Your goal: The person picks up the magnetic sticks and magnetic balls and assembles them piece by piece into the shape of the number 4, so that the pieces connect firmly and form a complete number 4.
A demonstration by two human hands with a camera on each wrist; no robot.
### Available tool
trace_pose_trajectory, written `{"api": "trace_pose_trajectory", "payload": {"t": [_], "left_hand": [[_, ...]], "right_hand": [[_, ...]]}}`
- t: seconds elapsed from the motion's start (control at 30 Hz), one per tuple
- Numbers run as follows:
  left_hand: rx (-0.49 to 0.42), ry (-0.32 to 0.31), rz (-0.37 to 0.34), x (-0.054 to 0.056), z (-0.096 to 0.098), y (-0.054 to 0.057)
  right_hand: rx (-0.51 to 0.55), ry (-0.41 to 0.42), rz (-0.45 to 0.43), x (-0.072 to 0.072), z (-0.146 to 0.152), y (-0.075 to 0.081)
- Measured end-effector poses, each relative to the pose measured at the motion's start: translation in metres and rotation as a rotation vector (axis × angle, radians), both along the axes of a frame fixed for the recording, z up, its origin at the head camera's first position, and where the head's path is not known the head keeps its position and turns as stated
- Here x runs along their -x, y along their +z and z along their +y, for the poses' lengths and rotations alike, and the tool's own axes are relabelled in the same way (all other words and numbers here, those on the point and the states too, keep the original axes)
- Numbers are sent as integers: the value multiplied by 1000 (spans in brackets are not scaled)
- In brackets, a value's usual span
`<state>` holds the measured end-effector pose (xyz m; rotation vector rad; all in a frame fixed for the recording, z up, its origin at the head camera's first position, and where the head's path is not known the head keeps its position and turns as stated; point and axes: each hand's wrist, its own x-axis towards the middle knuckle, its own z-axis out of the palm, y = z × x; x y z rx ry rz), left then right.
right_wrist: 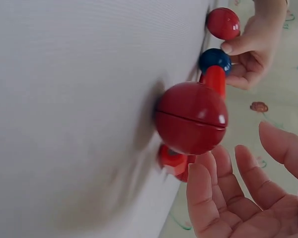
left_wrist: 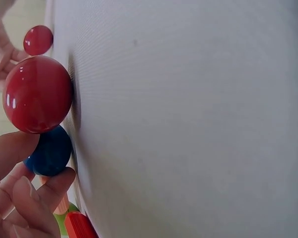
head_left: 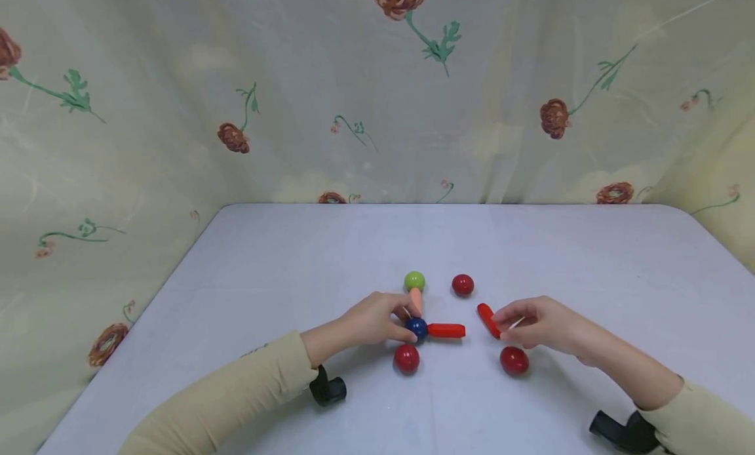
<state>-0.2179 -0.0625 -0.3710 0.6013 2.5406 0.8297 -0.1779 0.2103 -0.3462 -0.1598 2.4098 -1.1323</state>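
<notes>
My left hand (head_left: 377, 318) pinches a dark blue ball (head_left: 417, 329) between thumb and fingers. From the ball a red stick (head_left: 446, 330) points right, and a salmon stick (head_left: 416, 300) runs away from me toward a green ball (head_left: 415, 281). Just in front of the blue ball lies a red ball (head_left: 406, 359). On the right, my right hand (head_left: 539, 322) hovers with loosely bent, spread fingers, its fingertips beside a second red stick (head_left: 488, 320). Below that hand is another red ball (right_wrist: 191, 118), which partly hides the stick in the right wrist view.
A third red ball (head_left: 463, 284) lies farther back, right of the green one. All of it rests on a white-covered table (head_left: 295, 245), with a flowered curtain (head_left: 295, 81) behind and along the sides. Each wrist wears a black camera mount (head_left: 328, 388).
</notes>
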Motion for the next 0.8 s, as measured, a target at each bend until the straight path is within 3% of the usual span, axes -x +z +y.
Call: {"api": "trace_pose_trajectory", "payload": {"t": [0.4, 0.8], "left_hand": [[6, 26, -25, 0, 0, -1], [-12, 11, -32, 0, -1, 1]], "right_hand": [[-78, 58, -48, -7, 13, -17], [-97, 57, -71, -9, 9, -17]]}}
